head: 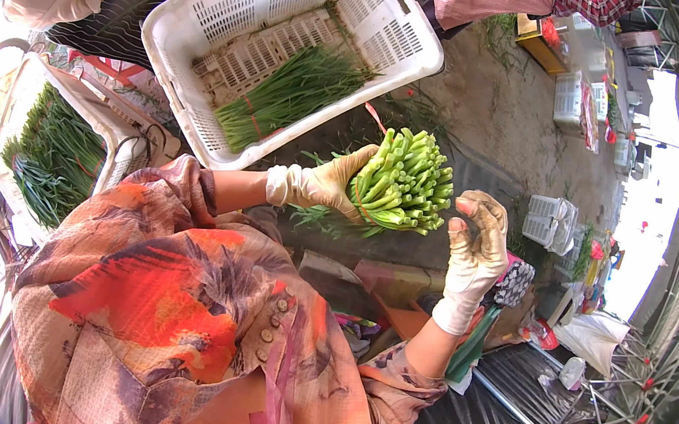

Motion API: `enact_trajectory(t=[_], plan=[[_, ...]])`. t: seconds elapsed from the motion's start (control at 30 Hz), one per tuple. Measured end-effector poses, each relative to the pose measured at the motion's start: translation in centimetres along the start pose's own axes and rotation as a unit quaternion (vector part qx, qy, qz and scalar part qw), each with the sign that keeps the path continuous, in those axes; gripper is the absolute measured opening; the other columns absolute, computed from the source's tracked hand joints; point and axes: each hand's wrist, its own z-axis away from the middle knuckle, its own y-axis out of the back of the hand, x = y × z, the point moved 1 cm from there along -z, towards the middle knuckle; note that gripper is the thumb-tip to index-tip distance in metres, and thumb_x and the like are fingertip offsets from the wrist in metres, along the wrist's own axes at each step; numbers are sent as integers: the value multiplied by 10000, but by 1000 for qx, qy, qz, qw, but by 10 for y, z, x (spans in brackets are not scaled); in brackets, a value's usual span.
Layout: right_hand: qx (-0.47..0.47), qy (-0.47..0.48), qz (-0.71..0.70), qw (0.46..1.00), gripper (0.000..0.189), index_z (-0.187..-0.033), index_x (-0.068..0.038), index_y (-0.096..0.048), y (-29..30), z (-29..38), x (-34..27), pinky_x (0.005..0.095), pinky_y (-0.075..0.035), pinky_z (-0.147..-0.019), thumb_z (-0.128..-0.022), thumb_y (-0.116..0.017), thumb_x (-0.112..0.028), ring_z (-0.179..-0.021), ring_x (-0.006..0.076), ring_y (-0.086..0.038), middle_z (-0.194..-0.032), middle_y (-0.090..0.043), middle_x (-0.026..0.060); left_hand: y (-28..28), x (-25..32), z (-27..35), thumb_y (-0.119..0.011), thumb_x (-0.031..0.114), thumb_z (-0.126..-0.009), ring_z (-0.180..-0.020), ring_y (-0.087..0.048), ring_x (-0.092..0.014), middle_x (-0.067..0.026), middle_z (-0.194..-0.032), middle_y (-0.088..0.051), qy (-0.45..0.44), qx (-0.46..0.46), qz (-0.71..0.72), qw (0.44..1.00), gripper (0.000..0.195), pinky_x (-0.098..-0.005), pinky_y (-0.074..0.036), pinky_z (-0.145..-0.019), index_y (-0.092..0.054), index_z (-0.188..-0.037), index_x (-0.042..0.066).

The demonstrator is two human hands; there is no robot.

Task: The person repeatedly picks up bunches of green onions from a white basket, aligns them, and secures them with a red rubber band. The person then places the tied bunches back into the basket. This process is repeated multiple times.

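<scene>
My left hand [334, 182], in a pale glove with a stained palm, grips a bunch of green vegetable stalks [405, 175]. The cut ends of the bunch face up towards me, and a thin red band circles it. To the right of the bunch, my right hand [479, 250] is raised with fingers curled and apart from the thumb, holding nothing. Its glove leaves the thumb tip and a fingertip bare. Beyond my left hand stands a white slatted plastic crate [224, 10]. Inside lies a bundle of long thin green stalks [294, 93], tied with a red band.
At left, another white crate [119, 148] holds banded bundles of dark green leaves [51, 155]. A person in dark striped clothing [129, 4] is at upper left; a pink-clad limb [493, 0] shows at top right. Stacked white crates [549, 220] and metal framing [534, 418] line the right.
</scene>
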Motion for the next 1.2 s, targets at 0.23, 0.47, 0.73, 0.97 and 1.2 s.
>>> enact_trajectory(t=[0.23,0.47,0.73,0.97,1.2], plan=[[-82,61,250,963,328,-930,-50,-644,-16,-14,-33,511,-358,-1055,-647,-806,-85,-937,240,-619,-893,-661,33,1,-14,-4,-884,-2,-578,-1341,-392,-193,-43,-1460,-384,-49,22,-90,995,1146,-383,-344,-1117,-204,-1491,134],[-80,20,281,956,275,-957,-73,-653,-15,-3,-36,496,-346,-1066,-697,-739,-41,-963,237,-604,-953,-638,48,8,-16,-7,-909,159,-535,-1228,-433,-295,-140,-1293,-425,-173,78,-295,936,1017,-395,-361,-1078,-364,-1386,40],[-125,18,446,886,264,-942,-96,-686,-18,-4,-38,489,-304,-1100,-685,-747,-101,-886,237,-597,-908,-600,62,6,-10,-8,-902,164,-548,-1216,-440,-298,-145,-1288,-450,-185,74,-377,905,958,-408,-369,-1061,-408,-1360,42],[-97,2,425,900,139,-783,-78,-662,-22,-1,-19,474,-322,-1082,-672,-746,-94,-839,240,-599,-842,-603,66,5,-13,-11,-881,168,-536,-1171,-466,-323,-154,-1246,-487,-208,112,-434,869,927,-423,-396,-1027,-429,-1336,46],[-30,22,385,922,118,-743,-86,-623,-20,2,-4,450,-357,-1052,-702,-733,-81,-846,226,-605,-811,-611,41,10,-19,-12,-868,174,-526,-1189,-459,-339,-161,-1254,-492,-206,120,-451,860,923,-442,-383,-1034,-431,-1330,54]])
